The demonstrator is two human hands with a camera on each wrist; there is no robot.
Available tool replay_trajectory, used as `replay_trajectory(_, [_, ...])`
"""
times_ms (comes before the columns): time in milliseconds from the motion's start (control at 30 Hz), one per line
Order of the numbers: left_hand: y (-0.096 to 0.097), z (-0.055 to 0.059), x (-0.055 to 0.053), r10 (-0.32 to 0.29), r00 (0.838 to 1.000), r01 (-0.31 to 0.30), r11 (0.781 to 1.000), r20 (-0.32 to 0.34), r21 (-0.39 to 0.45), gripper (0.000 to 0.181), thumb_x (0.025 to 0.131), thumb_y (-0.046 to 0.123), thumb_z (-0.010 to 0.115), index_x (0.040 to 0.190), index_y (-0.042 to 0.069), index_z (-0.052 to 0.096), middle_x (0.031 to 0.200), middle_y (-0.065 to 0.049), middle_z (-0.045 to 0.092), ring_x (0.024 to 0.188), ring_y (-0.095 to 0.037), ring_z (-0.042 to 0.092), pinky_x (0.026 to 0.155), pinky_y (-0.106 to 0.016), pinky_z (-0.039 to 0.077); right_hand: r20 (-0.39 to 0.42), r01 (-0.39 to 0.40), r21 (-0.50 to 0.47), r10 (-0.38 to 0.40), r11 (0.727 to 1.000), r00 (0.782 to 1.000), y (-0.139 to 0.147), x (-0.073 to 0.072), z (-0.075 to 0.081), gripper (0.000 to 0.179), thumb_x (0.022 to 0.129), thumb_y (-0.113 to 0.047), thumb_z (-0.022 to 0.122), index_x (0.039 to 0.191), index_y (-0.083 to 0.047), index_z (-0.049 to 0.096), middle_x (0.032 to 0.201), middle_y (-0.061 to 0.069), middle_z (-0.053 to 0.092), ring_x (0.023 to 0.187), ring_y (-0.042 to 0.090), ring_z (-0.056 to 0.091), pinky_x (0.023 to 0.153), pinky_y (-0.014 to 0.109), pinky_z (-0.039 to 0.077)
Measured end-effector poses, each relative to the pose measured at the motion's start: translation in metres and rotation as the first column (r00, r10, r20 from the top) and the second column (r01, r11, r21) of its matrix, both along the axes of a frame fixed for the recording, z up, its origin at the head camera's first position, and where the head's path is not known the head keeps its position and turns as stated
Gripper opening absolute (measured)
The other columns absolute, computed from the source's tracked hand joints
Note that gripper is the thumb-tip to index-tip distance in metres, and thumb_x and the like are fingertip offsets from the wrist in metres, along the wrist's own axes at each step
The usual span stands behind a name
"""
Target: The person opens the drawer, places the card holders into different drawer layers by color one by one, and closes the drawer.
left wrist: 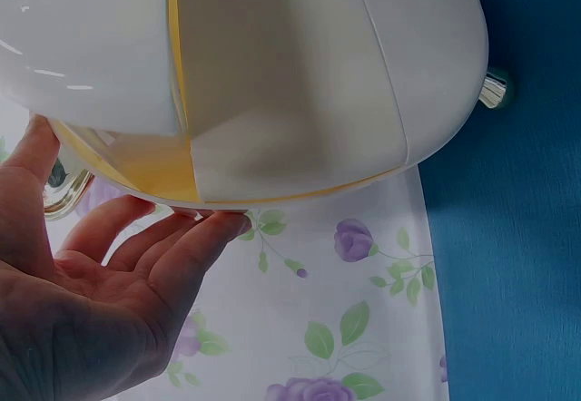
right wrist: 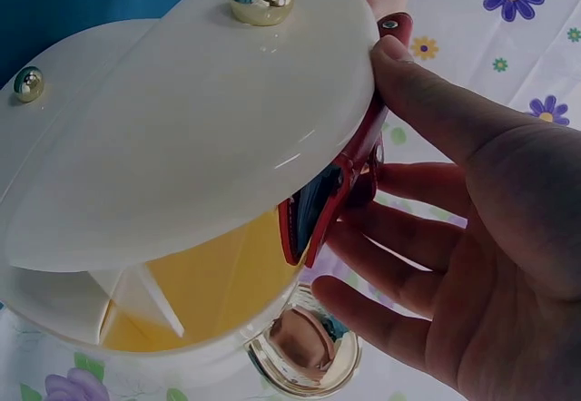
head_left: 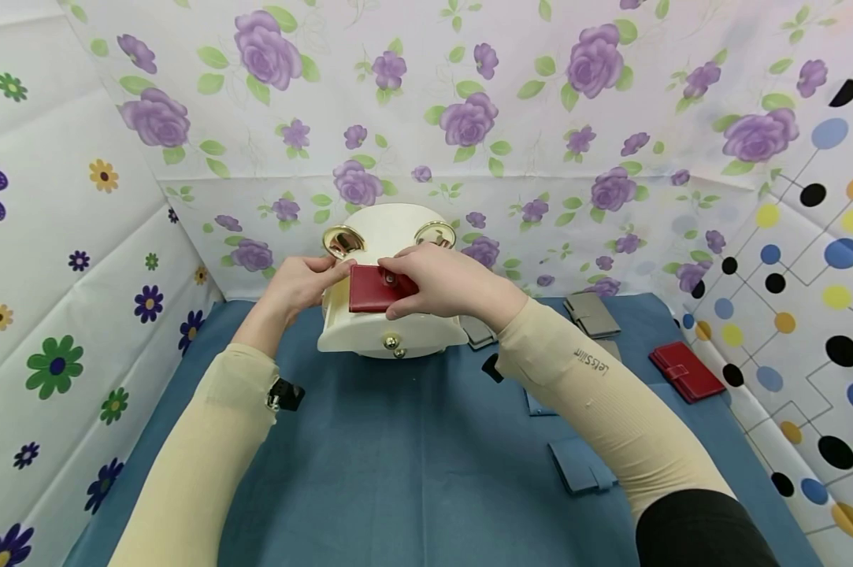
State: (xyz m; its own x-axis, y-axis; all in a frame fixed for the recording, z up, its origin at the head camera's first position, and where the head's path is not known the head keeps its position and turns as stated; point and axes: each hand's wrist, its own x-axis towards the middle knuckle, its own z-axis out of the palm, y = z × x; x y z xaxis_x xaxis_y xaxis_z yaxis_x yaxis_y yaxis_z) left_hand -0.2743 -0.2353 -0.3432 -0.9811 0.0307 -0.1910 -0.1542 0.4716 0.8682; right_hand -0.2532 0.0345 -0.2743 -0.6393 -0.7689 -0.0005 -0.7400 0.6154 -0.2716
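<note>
My right hand (head_left: 443, 283) pinches a small red wallet (head_left: 371, 290) with a snap strap, thumb on one side and fingers on the other. Dark blue inner leaves show at the wallet's edge in the right wrist view. The wallet stands at the opening of a rounded white box (head_left: 391, 335), whose knobbed front flap (right wrist: 200, 129) is tilted away from the yellowish interior (right wrist: 227, 278). On the box's left side rests my left hand (left wrist: 109, 274), fingertips at the rim. Its thumb reaches the wallet's upper left corner in the head view.
Two gold round fittings (head_left: 343, 240) sit on the box. Right of it lie a grey wallet (head_left: 592, 315), another red wallet (head_left: 687, 372) and a blue wallet (head_left: 580, 465), with more partly behind my right arm. Patterned cloth walls (head_left: 426, 157) surround the blue table (head_left: 369, 472).
</note>
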Motion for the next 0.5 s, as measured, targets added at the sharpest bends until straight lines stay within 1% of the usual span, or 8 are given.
replay_trajectory(100, [0.0008, 0.0004, -0.0003, 0.001, 1.0, -0.001, 1.0, -0.001, -0.007, 0.087, 0.097, 0.062, 0.073, 0.161, 0.007, 0.049, 0.17, -0.012, 0.038, 0.156, -0.037, 0.036, 0.117, -0.055, 0.046, 0.006, -0.004, -0.015, 0.004, 1.0, 1.0, 0.0002, 0.0006, -0.0007, 0.068, 0.096, -0.045, 0.082, 0.151, -0.01, 0.061, 0.129, 0.003, 0.071, 0.109, 0.016, 0.064, 0.095, 0.033, 0.056])
replay_trajectory(233, [0.0011, 0.0006, -0.0008, 0.004, 1.0, -0.004, 1.0, 0.001, -0.006, 0.088, 0.097, 0.063, 0.073, 0.161, 0.008, 0.049, 0.17, -0.011, 0.038, 0.155, -0.037, 0.036, 0.118, -0.055, 0.046, 0.02, -0.001, -0.027, 0.001, 1.0, 1.0, 0.0008, 0.0007, -0.0027, 0.061, 0.096, -0.044, 0.083, 0.144, -0.012, 0.064, 0.119, 0.0, 0.072, 0.102, 0.015, 0.065, 0.091, 0.032, 0.056])
replay_trajectory(500, [0.0012, -0.0005, -0.0011, 0.007, 1.0, -0.007, 1.0, 0.005, 0.002, 0.086, 0.098, 0.062, 0.073, 0.16, 0.007, 0.049, 0.17, -0.012, 0.038, 0.156, -0.037, 0.034, 0.118, -0.055, 0.045, 0.027, -0.009, -0.041, 0.01, 0.999, 1.0, 0.0014, -0.0006, -0.0068, 0.06, 0.097, -0.044, 0.082, 0.144, -0.012, 0.063, 0.119, -0.001, 0.072, 0.102, 0.013, 0.065, 0.09, 0.03, 0.057])
